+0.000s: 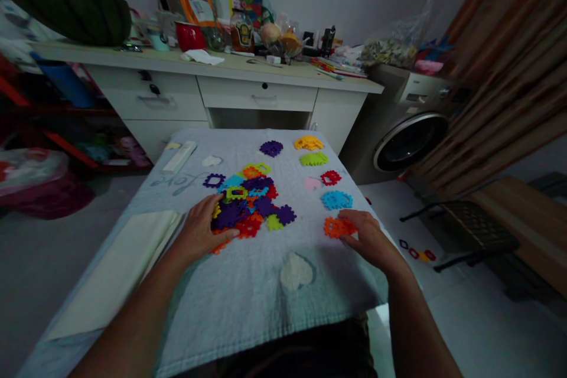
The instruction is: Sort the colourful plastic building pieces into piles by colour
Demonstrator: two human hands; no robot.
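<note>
A heap of colourful interlocking plastic pieces (248, 204) lies in the middle of a table covered with a light grey cloth (248, 289). My left hand (201, 230) rests flat against the heap's left side, fingers touching the pieces. My right hand (370, 239) lies by the table's right edge, its fingers curled on a small orange stack (336, 227). Sorted stacks sit beyond it: blue (336, 199), red (330, 177), pink (312, 183), green (313, 159), yellow-orange (309, 143) and purple (271, 148).
A cream folded cloth (119, 266) covers the table's left side, and a white stick-like object (179, 156) lies at the far left. A cluttered desk (208, 65) stands behind, a washing machine (410, 130) to the right. A few pieces (416, 253) lie on the floor.
</note>
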